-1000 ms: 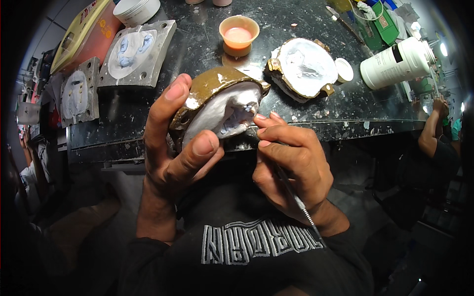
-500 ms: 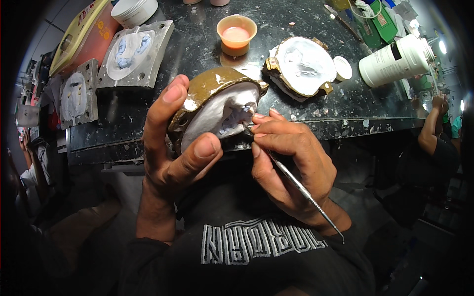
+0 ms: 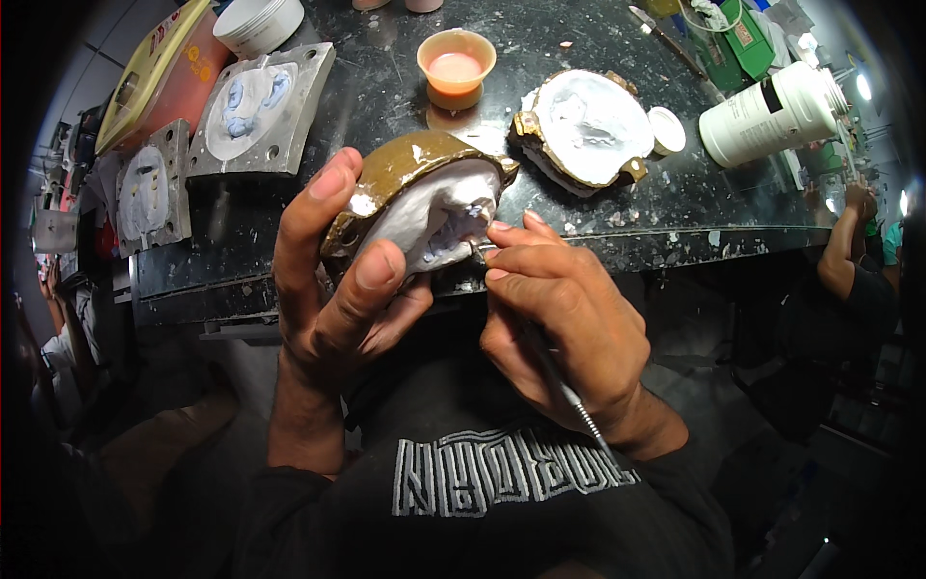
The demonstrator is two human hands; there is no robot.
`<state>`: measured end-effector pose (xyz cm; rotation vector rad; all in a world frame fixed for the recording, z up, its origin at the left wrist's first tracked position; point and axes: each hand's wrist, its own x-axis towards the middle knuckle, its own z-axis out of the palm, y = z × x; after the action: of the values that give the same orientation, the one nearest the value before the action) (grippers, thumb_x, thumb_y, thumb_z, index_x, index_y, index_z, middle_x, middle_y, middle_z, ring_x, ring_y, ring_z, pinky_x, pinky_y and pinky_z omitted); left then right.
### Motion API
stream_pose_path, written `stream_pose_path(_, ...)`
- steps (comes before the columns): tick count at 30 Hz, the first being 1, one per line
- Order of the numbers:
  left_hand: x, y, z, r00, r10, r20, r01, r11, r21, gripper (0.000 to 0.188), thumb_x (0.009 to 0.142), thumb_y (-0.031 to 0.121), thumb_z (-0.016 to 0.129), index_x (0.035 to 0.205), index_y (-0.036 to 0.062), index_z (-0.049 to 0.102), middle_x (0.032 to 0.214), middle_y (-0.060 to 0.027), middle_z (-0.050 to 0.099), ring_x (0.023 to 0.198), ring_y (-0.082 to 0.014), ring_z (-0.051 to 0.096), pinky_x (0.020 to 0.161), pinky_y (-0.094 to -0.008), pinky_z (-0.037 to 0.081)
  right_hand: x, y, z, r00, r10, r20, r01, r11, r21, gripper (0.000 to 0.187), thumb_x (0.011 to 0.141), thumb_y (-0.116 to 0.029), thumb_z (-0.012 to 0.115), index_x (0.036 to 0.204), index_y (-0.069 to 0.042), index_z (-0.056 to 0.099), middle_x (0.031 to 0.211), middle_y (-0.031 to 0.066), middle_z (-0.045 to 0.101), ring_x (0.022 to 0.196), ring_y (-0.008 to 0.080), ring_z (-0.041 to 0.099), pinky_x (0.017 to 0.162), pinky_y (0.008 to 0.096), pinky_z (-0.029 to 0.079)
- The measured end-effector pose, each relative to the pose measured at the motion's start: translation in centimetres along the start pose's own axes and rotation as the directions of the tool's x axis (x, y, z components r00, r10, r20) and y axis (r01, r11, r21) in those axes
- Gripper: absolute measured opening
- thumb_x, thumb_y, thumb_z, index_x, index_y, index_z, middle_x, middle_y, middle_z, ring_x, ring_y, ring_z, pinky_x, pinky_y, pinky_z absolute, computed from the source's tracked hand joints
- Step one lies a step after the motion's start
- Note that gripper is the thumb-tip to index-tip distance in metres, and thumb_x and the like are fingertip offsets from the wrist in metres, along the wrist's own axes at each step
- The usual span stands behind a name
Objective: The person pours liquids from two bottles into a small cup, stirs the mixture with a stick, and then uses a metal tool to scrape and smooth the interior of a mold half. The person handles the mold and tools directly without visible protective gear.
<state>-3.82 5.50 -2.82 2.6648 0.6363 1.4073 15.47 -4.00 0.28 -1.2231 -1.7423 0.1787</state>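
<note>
Tilted in my left hand (image 3: 323,299) is a brass-coloured denture flask half (image 3: 405,162), its white plaster filling (image 3: 417,224) facing right and toward me. The fingers wrap behind the rim and the thumb lies in front. My right hand (image 3: 579,318) pinches a thin metal dental carver (image 3: 584,410) like a pen. The carver's tip is at the plaster's right edge, beside a hollow with bluish-purple marks, and is partly hidden by the fingertips. Beyond my right hand, the other flask half (image 3: 590,135), filled with white plaster, rests on the dark bench.
A cup of orange-pink liquid (image 3: 453,89) stands behind the flask. Right of it are a white cap (image 3: 667,131), a large white bottle (image 3: 764,118) and a knife (image 3: 666,37). Two grey metal mould plates (image 3: 304,130) (image 3: 176,183) and a red container (image 3: 183,82) occupy the left. Another person's arm (image 3: 839,253) shows far right.
The carver has turned, so its rear end points more downward and less to the right. My left thumb has shifted left, and the flask half has tipped slightly.
</note>
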Motion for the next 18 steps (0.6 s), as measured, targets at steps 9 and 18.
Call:
stream_pose_path(9, -0.1, 0.4, 0.9, 0.991, -0.057, -0.12, 0.031, 0.977, -0.21, 0.099, 0.06, -0.011, 0.083, 0.143, 0.0315, 0.051, 0.148, -0.0215, 0.04, 0.131, -0.044, 0.052, 0.105, -0.049, 0.053, -0.3, 0.6, 0.4, 0.996, 0.032, -0.082, -0.023, 0.994, 0.111, 0.025, 0.074, 0.007, 0.075, 0.097, 0.004, 0.065, 0.098, 0.017, 0.067, 0.1, 0.0324, 0.072, 0.095, 0.0466, 0.058)
stream_pose_path(18, -0.1, 0.3, 1.0, 0.992, -0.057, -0.116, 0.029, 0.971, -0.236, 0.101, 0.057, -0.011, 0.085, 0.142, 0.0333, 0.052, 0.15, -0.02, 0.039, 0.134, -0.0445, 0.05, 0.108, -0.0501, 0.05, 0.2, 1.6, -0.7, 0.985, 0.175, -0.013, -0.163, 0.941, 0.295, 0.019, 0.08, 0.008, 0.072, 0.096, 0.002, 0.064, 0.095, 0.0147, 0.07, 0.094, 0.0263, 0.073, 0.086, 0.0354, 0.057)
